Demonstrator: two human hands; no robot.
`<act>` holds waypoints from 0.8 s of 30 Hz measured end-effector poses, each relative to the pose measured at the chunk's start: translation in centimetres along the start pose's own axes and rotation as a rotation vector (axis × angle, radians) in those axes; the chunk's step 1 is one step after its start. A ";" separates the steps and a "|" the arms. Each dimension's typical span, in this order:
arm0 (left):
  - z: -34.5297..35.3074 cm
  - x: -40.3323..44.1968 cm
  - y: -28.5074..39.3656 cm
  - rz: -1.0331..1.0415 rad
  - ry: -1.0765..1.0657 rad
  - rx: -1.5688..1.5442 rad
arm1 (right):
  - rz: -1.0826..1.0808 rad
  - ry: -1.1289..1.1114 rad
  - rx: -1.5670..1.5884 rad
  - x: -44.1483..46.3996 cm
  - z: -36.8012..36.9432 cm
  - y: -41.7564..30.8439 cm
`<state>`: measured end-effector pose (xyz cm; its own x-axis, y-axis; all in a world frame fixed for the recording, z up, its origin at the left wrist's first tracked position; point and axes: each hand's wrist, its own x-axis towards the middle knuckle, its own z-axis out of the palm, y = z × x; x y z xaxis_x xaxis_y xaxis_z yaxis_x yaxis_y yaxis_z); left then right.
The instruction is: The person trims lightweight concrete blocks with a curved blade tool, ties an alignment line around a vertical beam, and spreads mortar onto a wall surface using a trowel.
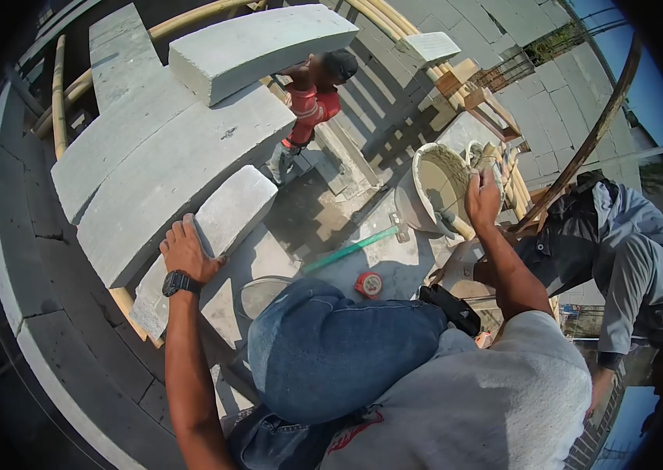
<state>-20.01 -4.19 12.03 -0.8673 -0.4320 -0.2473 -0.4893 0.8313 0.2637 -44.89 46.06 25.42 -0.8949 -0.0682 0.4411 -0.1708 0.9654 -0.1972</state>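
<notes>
My left hand (189, 257), with a black watch on the wrist, rests with fingers spread on a narrow pale block (236, 207). Beside that block lie larger grey blocks (183, 176), with another thick block (265, 47) on top of them. On the right, my right hand (484, 196) is closed at the rim of a bucket of wet mortar (443, 182); what its fingers hold is too small to make out. A tool's light handle (461, 227) sticks out of the bucket's near side. A green-handled hammer (355, 249) and a red tape measure (368, 284) lie before my knee.
A person in red (312, 110) stands below, beyond the blocks. Another person in grey clothes (637, 258) crouches at the right. A curved wooden pole (594, 137) slants between the bucket and that person. Block walling (73, 368) runs along the left.
</notes>
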 end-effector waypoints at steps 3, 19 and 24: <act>0.3 0.3 0.1 0.004 0.016 0.038 | 0.107 0.085 0.137 1.4 1.7 5.6; 0.9 -0.5 -0.3 0.002 0.049 -0.008 | 0.088 -0.921 -0.613 -0.3 6.4 9.4; 0.9 -0.1 -0.5 0.027 0.083 -0.048 | 0.114 -1.130 -0.570 0.8 11.1 15.6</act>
<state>-19.64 -4.27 11.13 -0.8838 -0.4390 -0.1615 -0.4678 0.8262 0.3140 -52.84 58.25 12.98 -0.7928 0.1173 -0.5981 -0.1207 0.9317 0.3427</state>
